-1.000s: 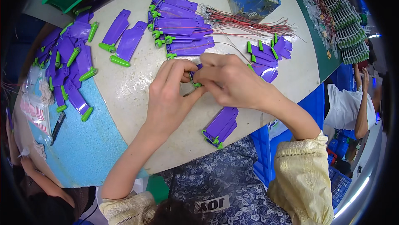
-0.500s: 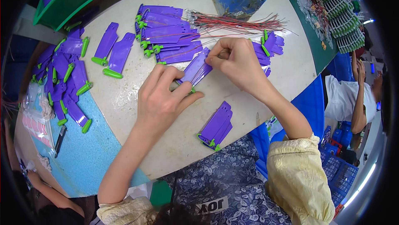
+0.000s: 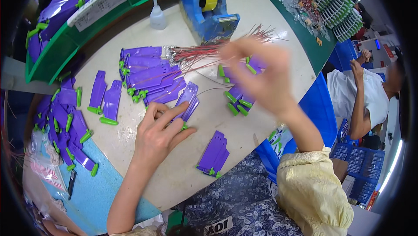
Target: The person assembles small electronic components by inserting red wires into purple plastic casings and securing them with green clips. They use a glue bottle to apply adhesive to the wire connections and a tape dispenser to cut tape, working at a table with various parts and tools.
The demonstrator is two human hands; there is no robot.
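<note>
My left hand (image 3: 159, 133) is closed on a flat purple plastic piece (image 3: 190, 93) with a green end, pinning it at a slant against the table. Thin wires trail rightward from near this piece. My right hand (image 3: 265, 77) is raised over the right part of the table and smeared by motion; whether its fingers hold anything does not show. Just left of it lies a bundle of red and dark wires (image 3: 196, 53). Overlapping purple pieces with green ends (image 3: 146, 75) are fanned out beyond my left hand. A small purple stack (image 3: 213, 153) lies near the front edge.
A blue tape dispenser (image 3: 209, 25) and a white nozzle bottle (image 3: 158, 19) stand at the back. Purple pieces fill a green bin (image 3: 54, 64) and form a heap (image 3: 65, 109) at left. Green-ended parts (image 3: 237, 103) lie below my right hand. A person (image 3: 359, 92) is at right.
My right hand has come away from the purple piece, up and to the right. My left hand still holds the piece. The whole view has shifted, showing more of the table's back.
</note>
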